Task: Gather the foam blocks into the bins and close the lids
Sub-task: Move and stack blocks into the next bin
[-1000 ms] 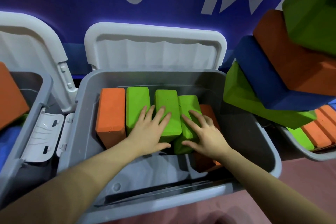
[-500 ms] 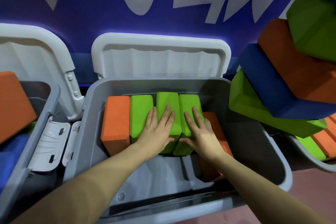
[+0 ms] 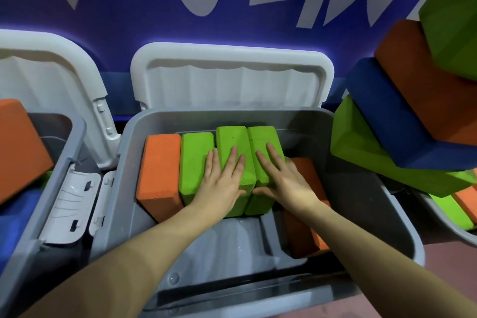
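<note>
A grey middle bin (image 3: pixel 382 214) stands in front of me, its white lid (image 3: pixel 232 77) hinged up against the wall. Inside stand an orange block (image 3: pixel 160 173) at the left and three green blocks side by side: the left (image 3: pixel 195 160), the middle (image 3: pixel 231 139) and the right (image 3: pixel 262 137). Another orange block (image 3: pixel 307 214) leans lower at their right. My left hand (image 3: pixel 223 178) lies flat, fingers spread, on the left and middle green blocks. My right hand (image 3: pixel 281 178) presses flat on the right green block.
A left bin (image 3: pixel 64 162) holds an orange block (image 3: pixel 18 147) and a blue one, with its lid (image 3: pixel 51 75) up. At the right a pile of green (image 3: pixel 366 152), blue (image 3: pixel 402 121) and orange (image 3: pixel 423 80) blocks overhangs a third bin (image 3: pixel 449 227). A blue wall stands behind.
The three green blocks have been pushed together and straightened into an even row. Both hands slid slightly forward on top of them, and my view has moved closer.
</note>
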The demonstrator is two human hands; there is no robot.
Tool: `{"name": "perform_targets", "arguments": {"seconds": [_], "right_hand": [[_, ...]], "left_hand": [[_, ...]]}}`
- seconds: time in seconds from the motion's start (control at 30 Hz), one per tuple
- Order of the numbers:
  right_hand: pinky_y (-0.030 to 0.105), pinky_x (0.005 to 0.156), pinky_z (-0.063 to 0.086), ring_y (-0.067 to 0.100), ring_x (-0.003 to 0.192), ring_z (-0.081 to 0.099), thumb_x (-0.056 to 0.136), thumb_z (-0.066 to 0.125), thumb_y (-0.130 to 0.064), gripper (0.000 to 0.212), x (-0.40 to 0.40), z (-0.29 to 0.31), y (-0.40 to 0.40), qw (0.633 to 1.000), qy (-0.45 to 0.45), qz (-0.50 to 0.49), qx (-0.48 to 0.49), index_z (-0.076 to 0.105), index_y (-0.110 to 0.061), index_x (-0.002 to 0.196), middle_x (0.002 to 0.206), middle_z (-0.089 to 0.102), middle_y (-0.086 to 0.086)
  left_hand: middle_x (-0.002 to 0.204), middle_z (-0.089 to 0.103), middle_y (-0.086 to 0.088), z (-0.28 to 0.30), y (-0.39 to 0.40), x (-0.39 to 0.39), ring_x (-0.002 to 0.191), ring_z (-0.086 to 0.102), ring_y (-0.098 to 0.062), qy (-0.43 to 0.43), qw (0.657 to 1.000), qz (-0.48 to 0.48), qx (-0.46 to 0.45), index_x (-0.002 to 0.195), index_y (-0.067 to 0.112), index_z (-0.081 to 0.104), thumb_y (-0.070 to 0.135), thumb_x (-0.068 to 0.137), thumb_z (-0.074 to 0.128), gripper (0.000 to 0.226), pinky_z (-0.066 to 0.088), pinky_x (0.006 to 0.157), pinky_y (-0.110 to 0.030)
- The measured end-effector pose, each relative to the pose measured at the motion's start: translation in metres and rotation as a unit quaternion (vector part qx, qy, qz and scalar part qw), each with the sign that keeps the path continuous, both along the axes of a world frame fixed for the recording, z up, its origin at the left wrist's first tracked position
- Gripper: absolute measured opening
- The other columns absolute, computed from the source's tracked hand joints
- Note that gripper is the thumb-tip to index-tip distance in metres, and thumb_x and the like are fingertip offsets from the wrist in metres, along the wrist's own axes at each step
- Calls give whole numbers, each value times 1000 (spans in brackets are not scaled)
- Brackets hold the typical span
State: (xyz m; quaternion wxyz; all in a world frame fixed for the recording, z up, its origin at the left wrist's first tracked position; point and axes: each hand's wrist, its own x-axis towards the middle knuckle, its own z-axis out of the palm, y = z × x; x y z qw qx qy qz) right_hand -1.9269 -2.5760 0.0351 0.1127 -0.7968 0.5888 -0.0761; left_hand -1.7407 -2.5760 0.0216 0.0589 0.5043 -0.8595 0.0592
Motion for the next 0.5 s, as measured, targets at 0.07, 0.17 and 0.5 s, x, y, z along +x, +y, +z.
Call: {"name": "perform_targets", "arguments": {"seconds": [0.07, 0.17, 0.5], "right_hand": [[50, 102, 38, 51, 125, 39, 78, 73, -43, 91, -2, -5, 3, 1000, -2, -16, 6, 25, -16, 150, 159, 10, 14], [55, 96, 41, 58, 118, 44, 74, 76, -41, 90, -5, -14, 2, 1000, -10, -24, 15, 33, -12, 147, 155, 21, 22], [72, 97, 30, 58, 117, 48, 75, 39, -74, 91, -9, -21, -11, 998, 65, 13, 0, 33, -20, 148, 153, 29, 20]], "left_hand": [[127, 59, -24, -2, -5, -5, 103, 56, -58, -16, 1000, 0, -8, 121, -1, 63, 45, 45, 92, 93, 47, 89, -62], [142, 45, -23, 7, -6, -10, 121, 43, -57, -34, 999, -7, 7, 137, 2, 49, 51, 62, 83, 96, 30, 107, -56], [148, 39, -18, -4, -3, -6, 133, 37, -44, -67, 997, 17, 19, 144, 10, 39, 58, 71, 73, 94, 26, 112, -51]]}}
